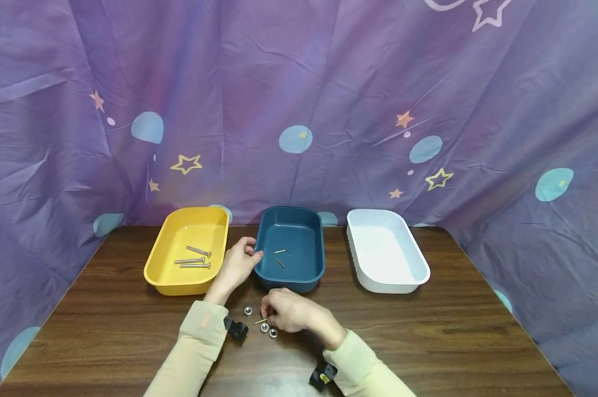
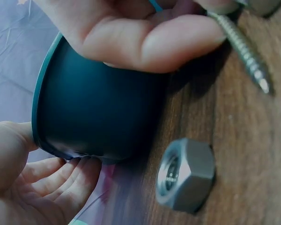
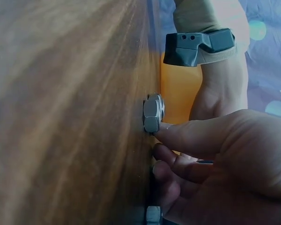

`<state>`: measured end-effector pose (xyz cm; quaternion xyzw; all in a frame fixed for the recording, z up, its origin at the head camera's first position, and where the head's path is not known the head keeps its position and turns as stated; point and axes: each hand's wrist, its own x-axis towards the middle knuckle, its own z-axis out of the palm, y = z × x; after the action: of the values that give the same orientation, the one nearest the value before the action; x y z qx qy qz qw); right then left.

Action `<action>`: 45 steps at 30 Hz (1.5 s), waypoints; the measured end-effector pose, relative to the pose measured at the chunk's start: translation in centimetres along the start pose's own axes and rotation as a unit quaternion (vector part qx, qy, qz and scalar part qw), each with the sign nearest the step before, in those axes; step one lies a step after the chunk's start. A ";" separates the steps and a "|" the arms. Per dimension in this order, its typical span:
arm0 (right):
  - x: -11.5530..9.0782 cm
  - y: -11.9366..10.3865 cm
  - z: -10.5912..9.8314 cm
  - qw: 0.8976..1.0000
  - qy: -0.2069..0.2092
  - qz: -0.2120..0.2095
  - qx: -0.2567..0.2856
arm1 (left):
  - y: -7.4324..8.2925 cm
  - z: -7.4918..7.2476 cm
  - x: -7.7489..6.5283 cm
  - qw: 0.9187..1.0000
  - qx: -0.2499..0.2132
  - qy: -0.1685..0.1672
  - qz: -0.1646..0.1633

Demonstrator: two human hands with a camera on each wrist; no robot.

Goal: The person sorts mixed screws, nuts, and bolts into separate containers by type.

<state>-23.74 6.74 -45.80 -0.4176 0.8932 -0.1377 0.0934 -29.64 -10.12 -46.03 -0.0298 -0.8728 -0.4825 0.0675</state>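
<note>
My left hand (image 1: pixel 236 264) holds the left side of the dark blue bin (image 1: pixel 290 285), thumb at the rim and fingers along the outer wall in the left wrist view. Inside that bin lie two small brass-coloured screws (image 1: pixel 280 262). In front of it, my right hand (image 1: pixel 291 311) pinches a similar screw (image 2: pixel 246 51) between thumb and finger, its pointed tip sticking out close over the table. Three steel hex nuts lie around this hand: one nut (image 1: pixel 248 311) to the left, and a pair of nuts (image 1: pixel 269 330) just below the screw.
To the left stands a yellow bin (image 1: pixel 152 271) with three long steel bolts (image 1: pixel 195 266) in it. A white bin (image 1: pixel 388 248) stands at the right. All are on a brown wooden table (image 1: pixel 457 331), with a purple patterned cloth (image 1: pixel 259 99) hanging behind.
</note>
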 end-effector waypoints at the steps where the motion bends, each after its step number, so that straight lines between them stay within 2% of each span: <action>1: -0.1 0.0 0.0 1.000 0.001 0.000 -0.001 | 0.0 0.0 0.0 1.000 0.000 0.000 -0.002; 6: -0.4 -0.2 -0.1 1.000 0.006 0.000 -0.004 | 0.0 0.1 0.0 1.000 0.002 -0.002 -0.008; 12: -0.7 -0.4 -1.1 1.000 0.021 -0.010 -0.006 | 0.1 0.0 0.2 1.000 -0.001 -0.001 0.001; 21: -2.0 -0.8 -3.8 0.996 0.077 -0.021 0.027 | -0.1 0.1 0.2 1.000 0.004 0.000 -0.001; 27: -2.4 0.8 -5.4 0.989 0.132 -0.017 0.059 | -0.3 0.0 0.2 1.000 0.004 0.003 -0.003; 33: -1.6 3.0 -6.4 0.979 0.193 0.008 0.060 | -0.4 0.1 0.3 1.000 0.004 0.009 -0.002; 39: 0.1 5.4 -6.0 0.971 0.226 0.046 0.054 | -0.5 0.2 0.3 1.000 0.005 0.005 -0.002; 45: 1.7 7.7 -5.2 0.962 0.269 0.047 0.025 | -0.5 0.2 0.4 1.000 -0.001 0.006 -0.001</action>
<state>-31.81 11.07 -43.52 -0.3202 0.9003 -0.2627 -0.1338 -30.07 -10.17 -46.51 -0.0258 -0.8721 -0.4833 0.0720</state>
